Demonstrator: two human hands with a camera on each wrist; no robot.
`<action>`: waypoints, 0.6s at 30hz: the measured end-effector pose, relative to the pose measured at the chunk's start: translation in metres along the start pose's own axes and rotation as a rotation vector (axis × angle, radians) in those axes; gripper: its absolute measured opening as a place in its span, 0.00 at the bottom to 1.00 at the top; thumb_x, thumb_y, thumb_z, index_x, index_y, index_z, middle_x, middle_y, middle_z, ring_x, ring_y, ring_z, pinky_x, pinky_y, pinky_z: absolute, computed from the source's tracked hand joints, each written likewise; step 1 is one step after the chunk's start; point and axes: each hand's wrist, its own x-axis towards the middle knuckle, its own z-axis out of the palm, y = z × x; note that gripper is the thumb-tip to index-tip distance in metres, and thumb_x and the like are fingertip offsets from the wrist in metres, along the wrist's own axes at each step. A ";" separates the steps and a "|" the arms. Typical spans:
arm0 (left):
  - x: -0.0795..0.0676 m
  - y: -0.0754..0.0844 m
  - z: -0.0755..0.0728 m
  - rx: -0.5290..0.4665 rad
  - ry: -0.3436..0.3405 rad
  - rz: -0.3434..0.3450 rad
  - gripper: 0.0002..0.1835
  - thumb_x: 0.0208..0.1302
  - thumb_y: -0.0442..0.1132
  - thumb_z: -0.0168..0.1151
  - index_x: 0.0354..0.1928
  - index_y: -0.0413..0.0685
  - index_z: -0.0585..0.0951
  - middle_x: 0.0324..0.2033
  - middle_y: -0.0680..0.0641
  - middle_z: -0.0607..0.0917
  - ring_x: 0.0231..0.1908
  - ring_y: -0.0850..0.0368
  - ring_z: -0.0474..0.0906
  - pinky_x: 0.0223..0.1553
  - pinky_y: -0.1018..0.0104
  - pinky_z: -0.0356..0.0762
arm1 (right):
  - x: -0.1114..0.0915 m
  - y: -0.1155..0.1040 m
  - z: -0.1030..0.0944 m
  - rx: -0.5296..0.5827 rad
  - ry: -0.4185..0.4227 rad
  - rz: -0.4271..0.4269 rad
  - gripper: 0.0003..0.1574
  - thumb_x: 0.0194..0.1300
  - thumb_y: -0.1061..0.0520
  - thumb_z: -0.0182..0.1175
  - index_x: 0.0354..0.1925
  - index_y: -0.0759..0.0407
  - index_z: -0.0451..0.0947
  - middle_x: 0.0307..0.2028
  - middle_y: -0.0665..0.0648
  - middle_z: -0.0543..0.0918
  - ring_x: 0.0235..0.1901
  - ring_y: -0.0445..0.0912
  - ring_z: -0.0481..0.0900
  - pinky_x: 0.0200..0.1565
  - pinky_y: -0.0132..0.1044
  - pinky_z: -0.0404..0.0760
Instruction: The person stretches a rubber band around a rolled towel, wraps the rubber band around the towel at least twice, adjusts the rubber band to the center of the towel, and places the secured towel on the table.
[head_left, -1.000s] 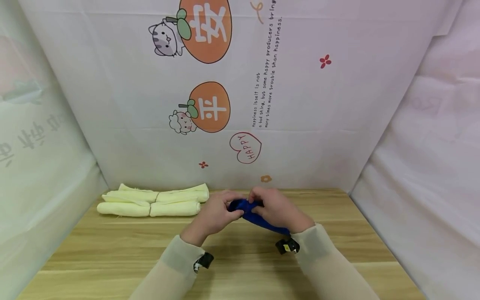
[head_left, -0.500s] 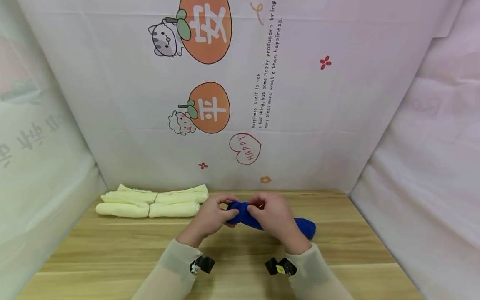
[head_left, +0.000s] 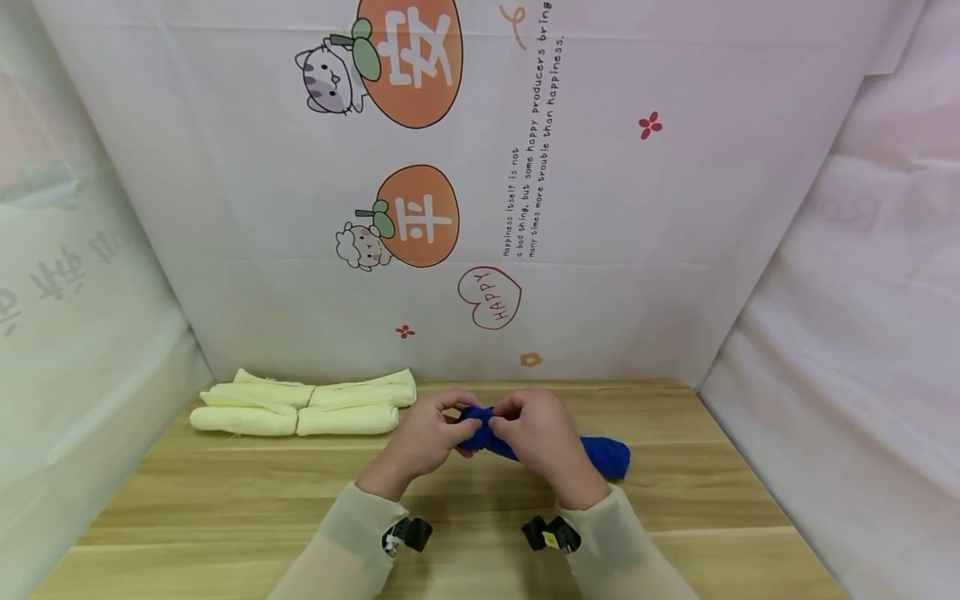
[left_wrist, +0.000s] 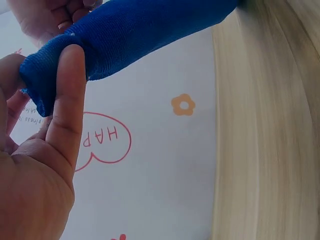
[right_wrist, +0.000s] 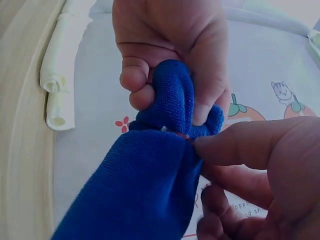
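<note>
A rolled blue towel (head_left: pixel 607 457) slants over the wooden table, its right end low and its left part between both hands. My left hand (head_left: pixel 416 437) pinches the bunched left end between thumb and fingers. My right hand (head_left: pixel 543 437) covers the towel's middle, its thumb and fingertips pinching close beside the left hand. In the right wrist view a thin reddish band (right_wrist: pixel 175 133) cinches the towel, with the right thumb against it. The left wrist view shows the ribbed roll (left_wrist: pixel 150 30) running away from the left thumb. Part of the band is hidden in the folds.
Pale yellow rolled towels (head_left: pixel 345 419) lie at the table's back left, drawn in around their middles. The wooden table (head_left: pixel 465 567) ends at a printed white cloth wall (head_left: pixel 600 308) behind the hands. White cloth also hangs at both sides.
The blue towel's right end has come out from under the right wrist and lies lower right. The right forearm has shifted left and nearer. Both hands keep their pinch on the towel.
</note>
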 end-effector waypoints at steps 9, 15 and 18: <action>0.001 0.000 0.004 0.089 0.021 0.032 0.06 0.67 0.31 0.63 0.40 0.48 0.87 0.31 0.47 0.86 0.21 0.49 0.83 0.22 0.60 0.81 | 0.006 0.001 0.004 -0.061 -0.004 0.031 0.26 0.55 0.60 0.64 0.09 0.52 0.62 0.09 0.44 0.56 0.11 0.41 0.52 0.17 0.32 0.51; 0.004 -0.007 -0.006 0.010 -0.002 -0.023 0.05 0.68 0.33 0.64 0.42 0.45 0.86 0.37 0.45 0.85 0.25 0.46 0.84 0.30 0.50 0.84 | 0.016 0.018 0.002 -0.082 -0.045 -0.177 0.10 0.63 0.58 0.65 0.24 0.52 0.79 0.22 0.45 0.74 0.22 0.43 0.71 0.24 0.36 0.71; 0.008 -0.008 -0.014 -0.046 -0.030 -0.054 0.06 0.68 0.32 0.63 0.44 0.42 0.84 0.39 0.43 0.84 0.27 0.44 0.84 0.31 0.50 0.85 | 0.025 0.027 -0.011 -0.168 -0.007 -0.561 0.03 0.63 0.60 0.68 0.33 0.52 0.85 0.32 0.46 0.76 0.32 0.44 0.73 0.34 0.38 0.75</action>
